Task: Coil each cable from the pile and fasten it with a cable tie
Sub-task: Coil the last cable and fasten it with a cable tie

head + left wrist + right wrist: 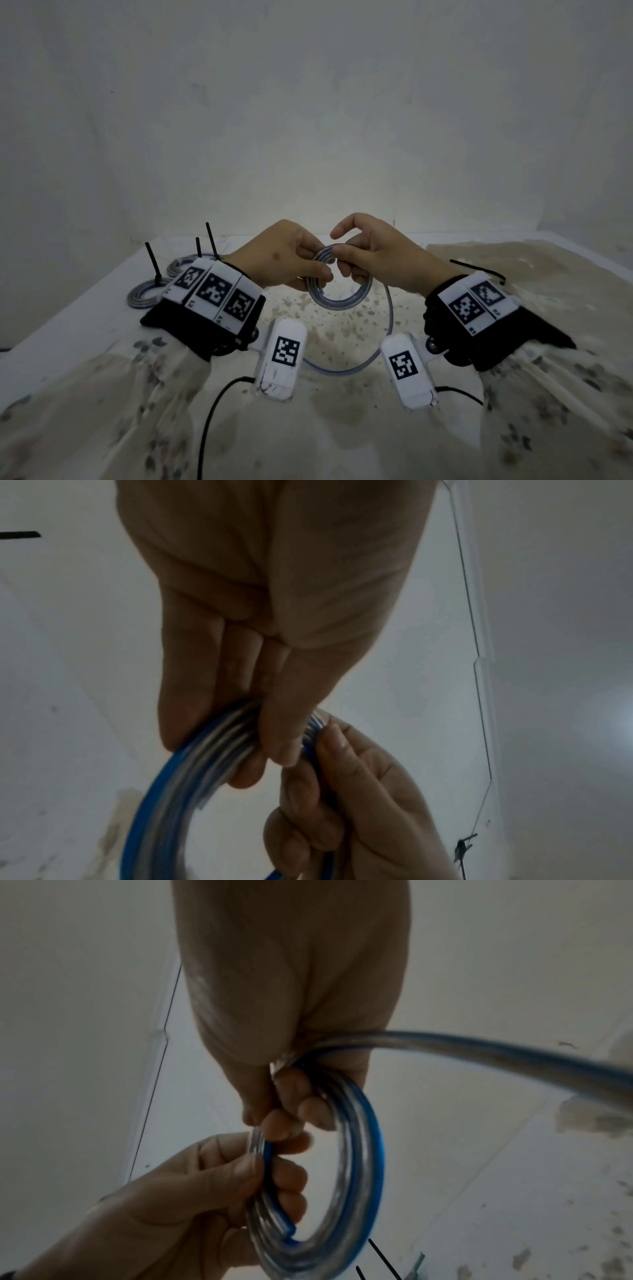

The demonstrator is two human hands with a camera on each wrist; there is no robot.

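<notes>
A clear cable with a blue stripe is wound into a small coil that I hold above the table between both hands. My left hand grips the coil's left side, thumb and fingers pinching the turns. My right hand grips the coil's upper right, fingers curled round the strands. The uncoiled tail loops down from the right hand and back toward my body. Two coiled cables with upright black ties lie at the left.
A loose black cable tie lies on the table behind my right wrist. The table top is speckled and worn, with a white edge on the left. A plain wall stands close behind.
</notes>
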